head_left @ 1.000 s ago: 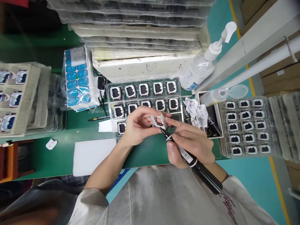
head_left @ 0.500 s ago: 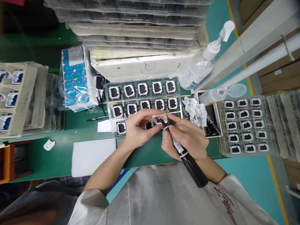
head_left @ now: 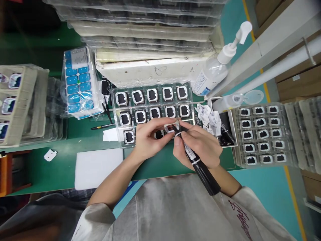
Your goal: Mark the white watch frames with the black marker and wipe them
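The left hand [head_left: 150, 139] pinches a small white frame [head_left: 169, 128] between its thumb and fingers. The right hand [head_left: 199, 144] is wrapped round a fat black marker [head_left: 204, 172], with the marker's tip right at the frame. I cannot tell if the tip touches it. The two hands are close together, and the frame is between them, up over the near edge of a clear tray [head_left: 130, 107]. The tray lies on the green table [head_left: 155, 167], a bit back from the table's front edge. Rows of white rings with black middles sit in its pockets. Off the tray's left edge are a thin black pen [head_left: 102, 127] and a bit of white paper [head_left: 109, 135]. A flat white sheet [head_left: 99, 169] lies by the table's front edge, left of the hands. A pack with blue squares [head_left: 79, 82] is farther back on that side. By the tray's far right corner stands a clear pump bottle [head_left: 209, 75]. Some crumpled paper [head_left: 210, 119] sits off the tray's right edge, next to a white box [head_left: 234, 134] with black things in it.
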`<state>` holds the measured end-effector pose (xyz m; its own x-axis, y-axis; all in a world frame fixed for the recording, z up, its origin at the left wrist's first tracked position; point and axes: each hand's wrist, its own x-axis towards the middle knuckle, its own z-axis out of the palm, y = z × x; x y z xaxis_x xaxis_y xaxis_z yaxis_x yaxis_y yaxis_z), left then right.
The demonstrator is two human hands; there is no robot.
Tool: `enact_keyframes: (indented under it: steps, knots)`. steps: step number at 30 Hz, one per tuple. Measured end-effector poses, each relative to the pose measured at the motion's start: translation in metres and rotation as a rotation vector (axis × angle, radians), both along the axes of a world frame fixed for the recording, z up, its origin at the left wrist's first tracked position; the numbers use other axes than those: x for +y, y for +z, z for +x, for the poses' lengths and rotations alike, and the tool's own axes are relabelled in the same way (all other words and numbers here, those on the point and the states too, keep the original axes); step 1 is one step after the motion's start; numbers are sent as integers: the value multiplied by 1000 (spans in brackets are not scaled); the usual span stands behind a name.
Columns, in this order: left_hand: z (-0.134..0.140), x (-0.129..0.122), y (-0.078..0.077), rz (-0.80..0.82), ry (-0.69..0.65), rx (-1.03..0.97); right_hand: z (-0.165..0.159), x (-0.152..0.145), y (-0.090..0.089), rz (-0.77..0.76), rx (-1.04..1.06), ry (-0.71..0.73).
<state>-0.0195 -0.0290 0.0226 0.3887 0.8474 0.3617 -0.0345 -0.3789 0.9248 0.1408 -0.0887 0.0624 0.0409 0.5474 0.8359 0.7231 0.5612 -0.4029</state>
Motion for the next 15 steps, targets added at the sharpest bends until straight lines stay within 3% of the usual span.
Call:
enact_keyframes:
  steps: [15]
  knots:
    - [-1,1,2,61,-29,-19,-5,-2,-1,-34,29,-28]
